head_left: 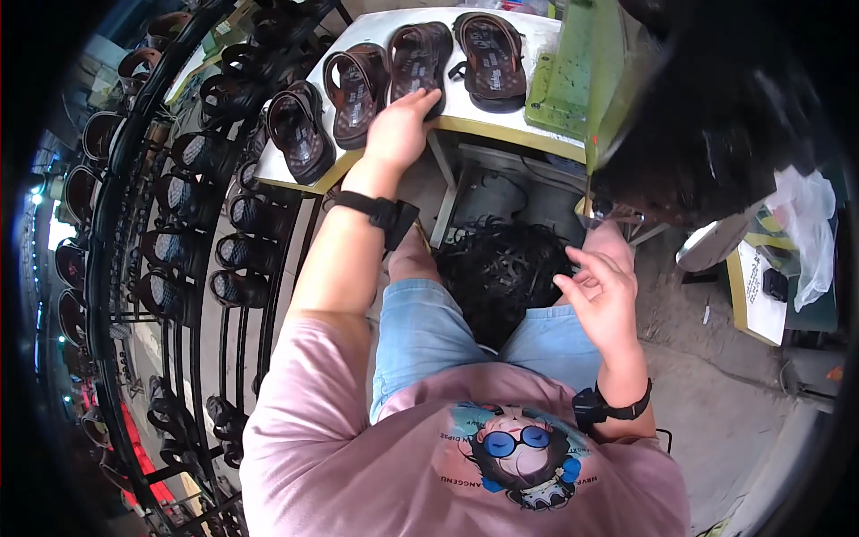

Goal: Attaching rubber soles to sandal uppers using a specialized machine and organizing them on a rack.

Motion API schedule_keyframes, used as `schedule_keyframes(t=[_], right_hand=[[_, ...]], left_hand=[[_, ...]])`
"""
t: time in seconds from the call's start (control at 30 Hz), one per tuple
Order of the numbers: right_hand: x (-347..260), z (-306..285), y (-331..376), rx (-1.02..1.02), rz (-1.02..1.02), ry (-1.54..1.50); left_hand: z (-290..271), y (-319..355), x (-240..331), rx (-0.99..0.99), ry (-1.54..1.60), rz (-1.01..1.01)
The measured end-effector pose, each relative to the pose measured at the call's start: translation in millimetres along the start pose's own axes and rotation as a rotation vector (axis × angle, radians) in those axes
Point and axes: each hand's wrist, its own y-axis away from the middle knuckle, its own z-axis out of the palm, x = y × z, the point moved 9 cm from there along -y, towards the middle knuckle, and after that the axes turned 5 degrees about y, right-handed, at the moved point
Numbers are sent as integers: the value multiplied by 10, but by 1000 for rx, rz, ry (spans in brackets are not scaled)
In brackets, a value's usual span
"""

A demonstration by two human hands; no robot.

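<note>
Dark brown sandals stand in a row on a white table (501,127) with a yellow edge. My left hand (399,132) reaches to the third sandal (419,55) from the left, its fingers closed over the heel end; the thumb is hidden. To its left are a second sandal (356,85) and the leftmost sandal (301,134); on its right lies another sandal (492,58) with a loose strap end at its side. Over my right thigh hovers my right hand (601,295), empty, thumb and fingers apart.
A black rack (121,233) loaded with several sandals runs along the left. Right of the row stands a green machine frame (564,89), with a large dark, blurred part (698,116) beside it. Black strip scraps (510,268) are heaped between my legs. A clear plastic bag (801,233) hangs at right.
</note>
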Motion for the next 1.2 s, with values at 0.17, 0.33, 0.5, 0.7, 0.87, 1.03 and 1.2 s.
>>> schedule_keyframes(t=[0.17, 0.33, 0.5, 0.7, 0.87, 1.03, 1.2], right_hand=[[-117, 298, -59, -150, 109, -36], [-315, 505, -25, -287, -40, -140], [-431, 380, -134, -112, -102, -112], [-919, 240, -168, -219, -603, -555], [-623, -332, -32, -23, -470, -196], [-728, -865, 515, 399, -490, 162], [-523, -115, 981, -522, -374, -306]], left_hand=[[577, -282, 202, 171, -245, 166], [336, 81, 643, 419, -21, 262], [-341, 879, 946, 344, 317, 415], [-1079, 1639, 1780, -76, 1194, 910], [-531, 1395, 1864, -432, 1363, 165], [91, 1494, 2118, -334, 1648, -193], [284, 1506, 2227, -87, 1897, -268]])
